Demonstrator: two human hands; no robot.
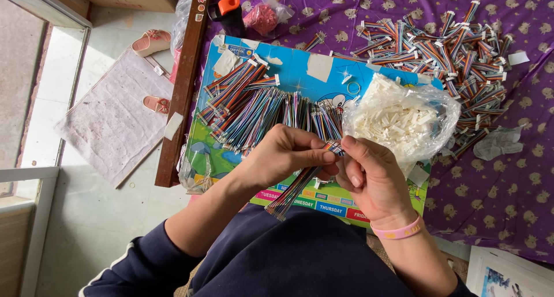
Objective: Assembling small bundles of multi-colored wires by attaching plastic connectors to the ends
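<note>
Purple cloth [508, 176] covers the bed under a blue board [300, 63]. Left hand [285, 152] and right hand [372, 176] both pinch one striped ribbon cable [300, 184] between fingertips at the board's near edge.

The near end of the ribbon cable [300, 184] disappears behind the left hand [283, 155], and its far tip is pinched out of sight under the right hand [369, 176] fingertips. The clear bag [404, 115] blurs its white pieces. A picture [508, 277] at near right is cut off.
</note>
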